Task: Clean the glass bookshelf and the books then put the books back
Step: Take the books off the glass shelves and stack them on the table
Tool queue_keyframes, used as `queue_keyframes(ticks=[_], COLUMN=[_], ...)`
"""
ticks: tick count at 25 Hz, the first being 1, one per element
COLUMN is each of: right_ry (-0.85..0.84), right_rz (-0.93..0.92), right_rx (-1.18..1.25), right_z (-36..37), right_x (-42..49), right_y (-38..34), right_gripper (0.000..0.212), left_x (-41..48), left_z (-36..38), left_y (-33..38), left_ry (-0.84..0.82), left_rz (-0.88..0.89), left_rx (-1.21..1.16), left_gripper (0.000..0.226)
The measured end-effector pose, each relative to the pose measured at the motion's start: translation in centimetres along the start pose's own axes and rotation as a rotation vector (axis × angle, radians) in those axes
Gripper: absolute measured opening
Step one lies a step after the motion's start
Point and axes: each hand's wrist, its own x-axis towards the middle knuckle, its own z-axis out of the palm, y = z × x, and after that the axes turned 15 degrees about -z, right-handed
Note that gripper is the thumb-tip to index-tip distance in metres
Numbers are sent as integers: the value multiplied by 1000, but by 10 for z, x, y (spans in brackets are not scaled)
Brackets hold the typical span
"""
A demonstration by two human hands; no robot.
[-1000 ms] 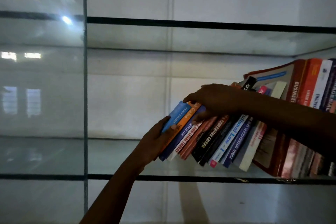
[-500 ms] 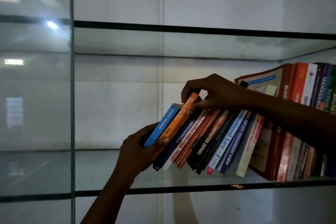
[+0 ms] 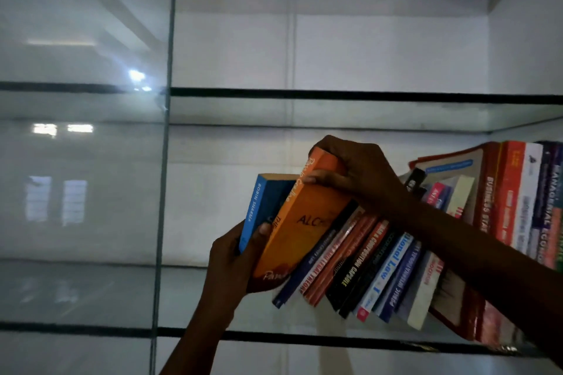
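A row of books (image 3: 384,265) leans to the left on a glass shelf (image 3: 198,292) of the bookshelf. At its left end an orange book (image 3: 304,222) is tipped outward, its front cover showing, with a blue book (image 3: 259,207) beside it. My right hand (image 3: 356,173) grips the top of the orange book, fingers curled over its upper edge. My left hand (image 3: 234,265) holds the lower part of the blue and orange books, thumb on the blue one. Taller red and white books (image 3: 515,192) stand upright at the far right.
A vertical glass panel edge (image 3: 166,161) divides the shelf at left and reflects lights. Another glass shelf (image 3: 335,96) runs above the books, and the lower shelf's dark front edge (image 3: 274,335) lies below my arms. A white back wall (image 3: 365,49) shows behind.
My right hand has pulled the orange book up and out, so its cover now faces me. The left hand has shifted lower around the two end books. The view has tilted upward.
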Motion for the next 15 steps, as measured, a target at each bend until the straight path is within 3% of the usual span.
queue_keyframes(ticks=[2,5,11,15], right_ry=[47,17,-55,-131], right_rz=[-49,-70,-73,-93], right_rx=[-119,-87,313,613], right_z=[-12,-24,20,87], right_x=[8,17,-6,-34], right_y=[-15,-40,-91,-153], right_gripper=[37,36,33,47], left_x=[-15,-48,-151,-252], left_z=[-6,-16,-59,-108], left_y=[24,56,47,7], left_ry=[100,209,465,685], left_rz=[87,102,-149,-422], left_rx=[65,147,280,258], left_gripper=[22,29,29,33])
